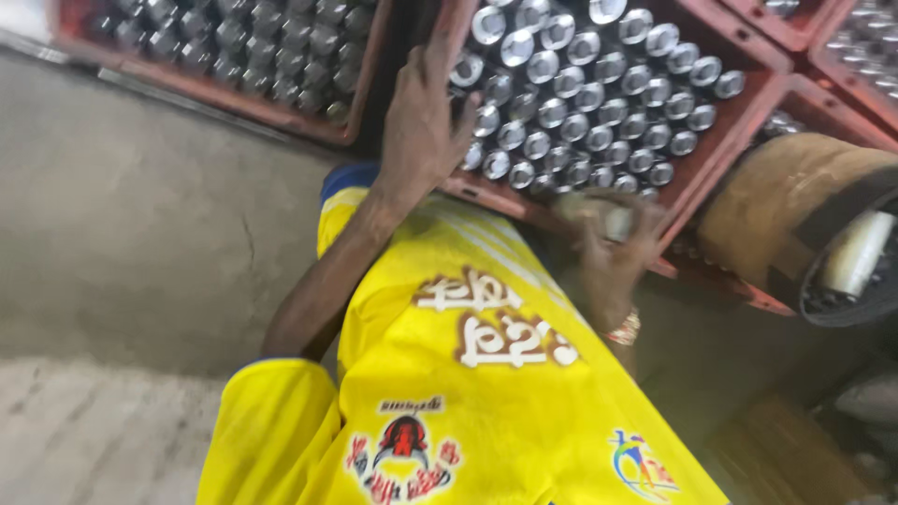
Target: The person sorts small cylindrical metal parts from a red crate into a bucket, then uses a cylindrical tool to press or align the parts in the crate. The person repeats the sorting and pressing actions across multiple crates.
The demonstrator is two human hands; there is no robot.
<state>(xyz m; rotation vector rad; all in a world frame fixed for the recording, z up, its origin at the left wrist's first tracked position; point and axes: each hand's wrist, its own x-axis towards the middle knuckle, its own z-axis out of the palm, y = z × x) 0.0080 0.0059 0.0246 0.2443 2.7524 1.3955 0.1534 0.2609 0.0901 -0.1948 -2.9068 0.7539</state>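
A grey concrete floor (131,234), stained and cracked, fills the left side of a downward view, and red plastic crates packed with shiny metal cylinders span the top. The person's yellow printed shirt (468,374) takes up the lower middle. The left hand (421,122) reaches up and forward, its palm and fingers spread flat against the near left corner of the central red crate (739,103); it grips nothing, resting on the rim and on the outermost cylinders. Just to the right of this hand, rows of upright metal cylinders (580,93) stand tightly side by side, their round ends facing up. To the left of the left hand, across a dark gap, a second red crate (234,93) holds more of the same parts. The right hand (613,248), blurred by motion, sits lower and to the right, just beside the near edge of the central crate. Its fingers curl around a single metal cylinder (608,217), held close to the crate's rim; the exact grip is hard to make out through the blur. A beaded bracelet (625,329) circles the right wrist. Further right of that hand lies a large brown drum-shaped object (786,206) with a dark opening and a pale part inside.
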